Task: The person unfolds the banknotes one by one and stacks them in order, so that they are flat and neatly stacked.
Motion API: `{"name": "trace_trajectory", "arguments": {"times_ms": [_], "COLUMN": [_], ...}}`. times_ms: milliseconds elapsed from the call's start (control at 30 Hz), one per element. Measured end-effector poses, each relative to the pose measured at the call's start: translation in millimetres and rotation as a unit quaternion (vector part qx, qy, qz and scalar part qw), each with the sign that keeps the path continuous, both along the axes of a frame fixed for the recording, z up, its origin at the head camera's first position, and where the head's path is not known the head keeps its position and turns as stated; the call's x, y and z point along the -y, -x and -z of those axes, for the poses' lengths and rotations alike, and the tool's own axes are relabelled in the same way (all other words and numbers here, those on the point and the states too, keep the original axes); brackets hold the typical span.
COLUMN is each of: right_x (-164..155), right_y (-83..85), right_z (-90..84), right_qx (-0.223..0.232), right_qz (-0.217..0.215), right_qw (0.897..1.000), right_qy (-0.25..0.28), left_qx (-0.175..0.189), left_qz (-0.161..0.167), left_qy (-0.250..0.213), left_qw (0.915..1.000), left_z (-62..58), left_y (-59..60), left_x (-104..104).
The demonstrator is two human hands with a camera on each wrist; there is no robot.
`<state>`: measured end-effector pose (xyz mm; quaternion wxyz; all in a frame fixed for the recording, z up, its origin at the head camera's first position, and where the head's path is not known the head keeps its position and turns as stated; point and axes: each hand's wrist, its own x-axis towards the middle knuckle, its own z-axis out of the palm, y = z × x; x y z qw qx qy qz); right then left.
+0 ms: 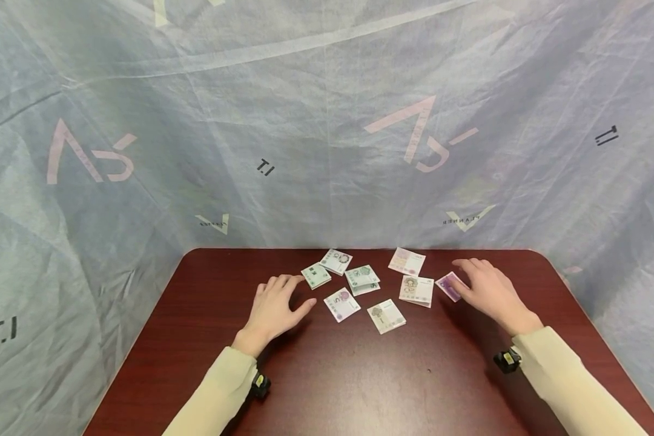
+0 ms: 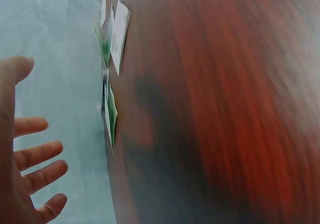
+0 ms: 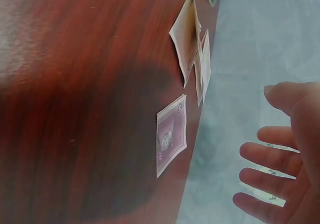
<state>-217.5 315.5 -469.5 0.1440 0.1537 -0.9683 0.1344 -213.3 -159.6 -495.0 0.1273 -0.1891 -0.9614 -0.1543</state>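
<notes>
Both your hands hover spread, gripping nothing: left hand (image 1: 272,309) beside the folded green banknote (image 1: 316,275), right hand (image 1: 485,290) over the purple folded banknote (image 1: 450,286) (all seven notes loose, ungathered) on the dark red wooden counter (image 1: 332,375).

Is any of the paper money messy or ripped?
None looks ripped, but it is messy. The folded banknotes lie scattered at different angles on the table, not in a neat pile. Two green ones overlap crookedly. The purple note sits skewed beside the right hand. The left hand hovers near a green note.
</notes>
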Motion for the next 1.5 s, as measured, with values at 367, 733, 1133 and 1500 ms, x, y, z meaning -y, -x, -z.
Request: {"name": "trace_trajectory", "arguments": {"times_ms": [367, 733, 1133, 1500], "right_x": [8.6, 17.0, 27.8, 42.5], "right_y": [18.8, 35.1, 60.7, 88.3], "right_z": [-6.1, -3.0, 17.4, 25.2], "right_qx": [0.020, 0.041, 0.114, 0.174], "right_qz": [0.009, 0.020, 0.041, 0.067], "right_qw": [1.000, 0.999, 0.989, 0.979], "right_qy": [0.015, 0.019, 0.080, 0.083], "left_qx": [-0.023, -0.006, 0.016, 0.030], "left_qz": [0.040, 0.059, 0.053, 0.063], "left_qy": [-0.019, -0.045, -0.059, -0.069], "left_qw": [0.9987, 0.9972, 0.9967, 0.9952], "left_z": [-4.9, -5.4, -1.1, -3.6], "left_y": [13.8, 23.7, 22.3, 33.0], "left_x": [-45.6, -76.7, -104.3, -127.8]}}
